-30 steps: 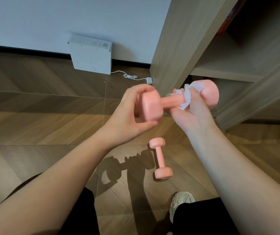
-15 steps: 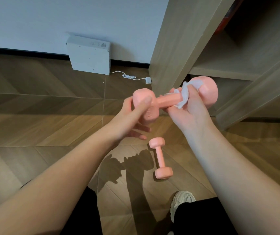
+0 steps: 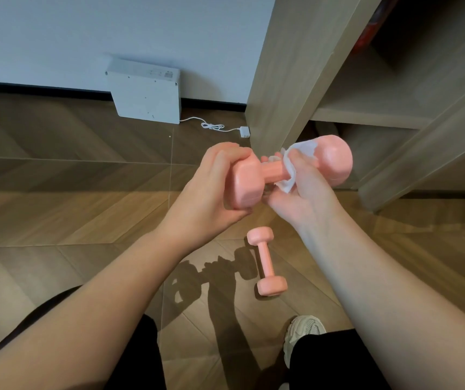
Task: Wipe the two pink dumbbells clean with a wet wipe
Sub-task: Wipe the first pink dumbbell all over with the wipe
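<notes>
I hold one pink dumbbell (image 3: 270, 171) level in the air at mid-frame. My left hand (image 3: 209, 192) wraps around its left head from behind and below. My right hand (image 3: 301, 190) grips the bar near the right head, with a white wet wipe (image 3: 290, 167) pressed between fingers and bar. The right head sticks out past my fingers. A second pink dumbbell (image 3: 265, 260) lies on the wooden floor below my hands, untouched.
A wooden shelf unit (image 3: 296, 66) stands close behind the held dumbbell on the right. A white box (image 3: 145, 92) leans on the wall, with a white cable and plug (image 3: 244, 131) on the floor. My shoe (image 3: 303, 330) is near the floor dumbbell.
My left hand has shifted its hold on the left head, from fingertips at its side to a full wrap over it. The held dumbbell has turned slightly; the right hand keeps the wipe on the bar.
</notes>
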